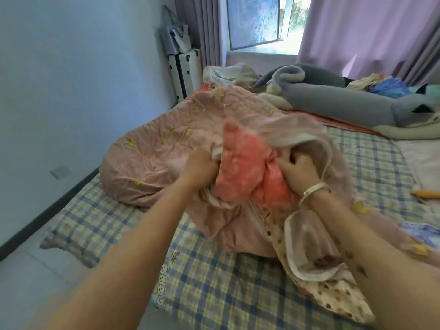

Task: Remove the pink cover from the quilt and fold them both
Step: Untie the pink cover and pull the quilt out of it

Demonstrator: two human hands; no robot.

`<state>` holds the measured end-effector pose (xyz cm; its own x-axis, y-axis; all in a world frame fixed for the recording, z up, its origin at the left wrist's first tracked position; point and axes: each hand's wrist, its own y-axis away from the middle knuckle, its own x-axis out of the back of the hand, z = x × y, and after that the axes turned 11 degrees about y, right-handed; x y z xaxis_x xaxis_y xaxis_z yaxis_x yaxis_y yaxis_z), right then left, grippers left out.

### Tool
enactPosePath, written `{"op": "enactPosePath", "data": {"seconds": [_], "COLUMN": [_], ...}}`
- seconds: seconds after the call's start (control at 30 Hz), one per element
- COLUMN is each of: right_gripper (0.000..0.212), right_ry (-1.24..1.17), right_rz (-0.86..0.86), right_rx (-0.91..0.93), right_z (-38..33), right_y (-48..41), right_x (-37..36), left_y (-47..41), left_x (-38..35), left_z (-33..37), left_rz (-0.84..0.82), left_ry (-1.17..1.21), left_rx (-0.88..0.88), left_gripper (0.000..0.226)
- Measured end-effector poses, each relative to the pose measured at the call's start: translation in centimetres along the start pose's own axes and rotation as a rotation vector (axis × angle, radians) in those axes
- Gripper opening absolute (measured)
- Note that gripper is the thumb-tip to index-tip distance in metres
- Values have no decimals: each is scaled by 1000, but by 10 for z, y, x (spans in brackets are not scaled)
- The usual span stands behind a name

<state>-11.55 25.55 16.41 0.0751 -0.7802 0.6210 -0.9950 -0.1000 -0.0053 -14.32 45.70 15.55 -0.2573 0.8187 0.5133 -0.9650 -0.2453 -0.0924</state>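
Checked bedsheet (214, 282) beneath pink cover (147, 163); left hand (200, 169) grips its edge, right hand (297, 171) clutches the quilt (240, 172).

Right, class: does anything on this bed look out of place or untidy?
The orange spotted quilt bulges out of the pink crown-print cover; the left hand grips the cover's edge, the right hand the quilt. A grey fleece blanket lies heaped, and the checked bedsheet is rumpled at its near corner.

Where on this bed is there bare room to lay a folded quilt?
Bare checked sheet shows between the forearms, at the near-left corner before the pink cover, and right of it, in front of the grey blanket. The middle is crowded: the left hand grips the pink cover, the right hand the quilt.
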Motion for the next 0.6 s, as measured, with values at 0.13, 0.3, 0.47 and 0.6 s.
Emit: {"op": "enactPosePath", "data": {"seconds": [0.13, 0.3, 0.47, 0.6], "right_gripper": [58, 60, 42, 33], "right_ry": [301, 328, 144, -101], "right_rz": [-293, -278, -274, -517], "right_rx": [-300, -327, -245, -221], "right_z": [88, 107, 92, 93], "right_y": [32, 58, 64, 69], "right_x": [-39, -50, -41, -39], "left_y": [77, 110, 111, 98], "left_x": [-50, -85, -85, -78], "left_z": [-74, -86, -76, -66], "left_rz": [-336, -375, -242, -184], "left_ry": [-133, -119, -279, -111], "left_rx": [279, 262, 227, 314], "left_gripper": [50, 42, 29, 51]}}
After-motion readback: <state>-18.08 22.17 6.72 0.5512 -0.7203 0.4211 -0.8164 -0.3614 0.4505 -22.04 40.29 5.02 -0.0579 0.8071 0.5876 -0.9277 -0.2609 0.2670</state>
